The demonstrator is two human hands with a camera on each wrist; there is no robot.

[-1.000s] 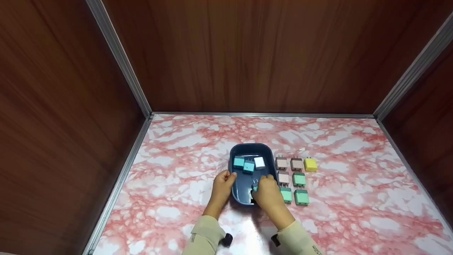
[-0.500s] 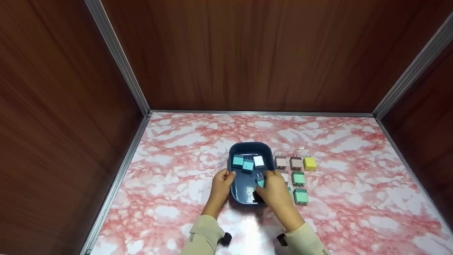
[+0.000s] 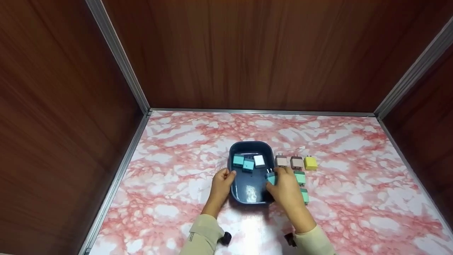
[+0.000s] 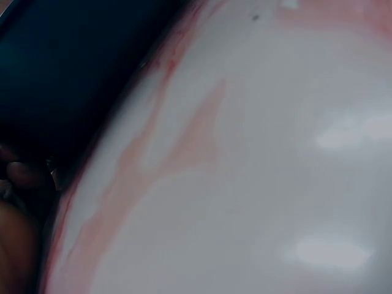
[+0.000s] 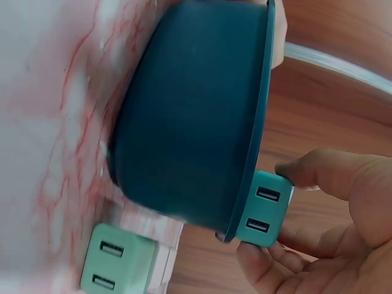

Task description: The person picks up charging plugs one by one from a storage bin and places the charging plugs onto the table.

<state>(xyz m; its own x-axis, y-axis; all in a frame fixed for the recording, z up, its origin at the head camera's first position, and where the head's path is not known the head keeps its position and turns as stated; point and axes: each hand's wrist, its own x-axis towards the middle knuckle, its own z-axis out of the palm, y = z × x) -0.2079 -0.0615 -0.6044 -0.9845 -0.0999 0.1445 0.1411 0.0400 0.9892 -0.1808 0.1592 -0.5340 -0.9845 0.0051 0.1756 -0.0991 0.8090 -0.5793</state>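
Note:
My left hand (image 3: pixel 221 186) grips the left rim of a dark blue plastic tub (image 3: pixel 249 186). Between thumb and fingers, my right hand (image 3: pixel 288 189) pinches a teal USB wall charger (image 3: pixel 271 178), prongs pointing away, at the tub's right rim. In the right wrist view that charger (image 5: pixel 267 208) shows two USB ports and sits level with the rim. Inside the tub lie two teal chargers (image 3: pixel 248 165) and a white charger (image 3: pixel 259 161). The left wrist view shows little beyond the tub's dark side and part of a hand.
Right of the tub, chargers stand in rows: pink ones (image 3: pixel 297 163), a yellow one (image 3: pixel 310 163) and green ones (image 3: pixel 300 178). My right hand hides some of them. Wood panels (image 3: pixel 247 56) enclose the red-and-white marbled table (image 3: pixel 184 152) at the back and sides.
My right hand has moved right with the teal charger, from low inside the tub to its right rim, now covering more of the rows. The left hand has stayed on the rim.

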